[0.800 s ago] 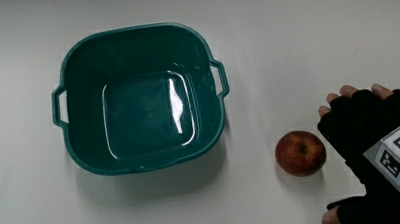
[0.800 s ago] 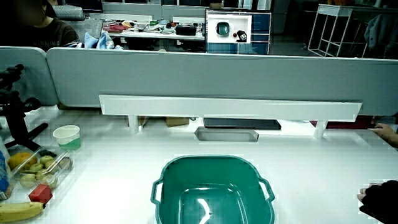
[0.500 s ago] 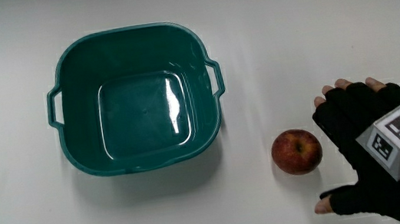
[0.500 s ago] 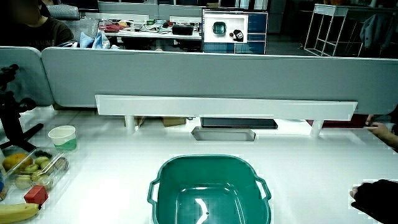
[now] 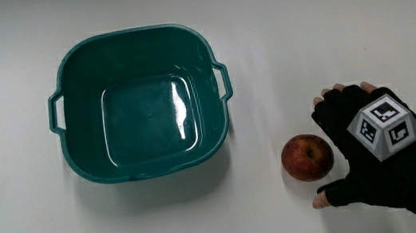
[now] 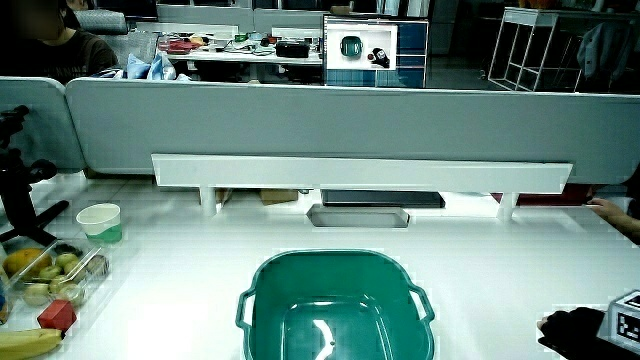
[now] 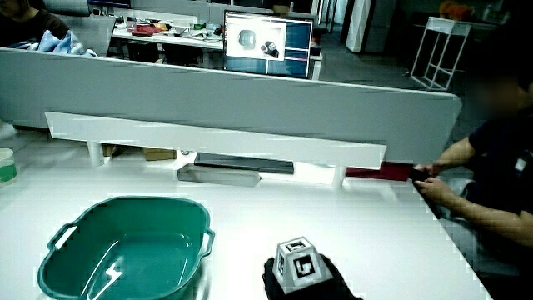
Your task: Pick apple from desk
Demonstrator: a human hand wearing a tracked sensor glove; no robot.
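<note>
The white table (image 5: pixel 29 228) is seen in all three views. The teal basin (image 5: pixel 141 101) is seen empty from above in the main view, and only its rim and inner wall are seen in both side views (image 6: pixel 335 300) (image 7: pixel 125 246). The apple (image 5: pixel 307 157) is shown by the main view alone, on the table between the basin and the hand (image 5: pixel 378 150). A cup (image 6: pixel 100 220) and a fruit tray (image 6: pixel 50 275) are shown only in a side view. The hand's fingers (image 5: pixel 331 100) are spread around the apple without contact being discernible; nothing is held. The patterned cube (image 7: pixel 298 263) is seen clearest in a side view.
</note>
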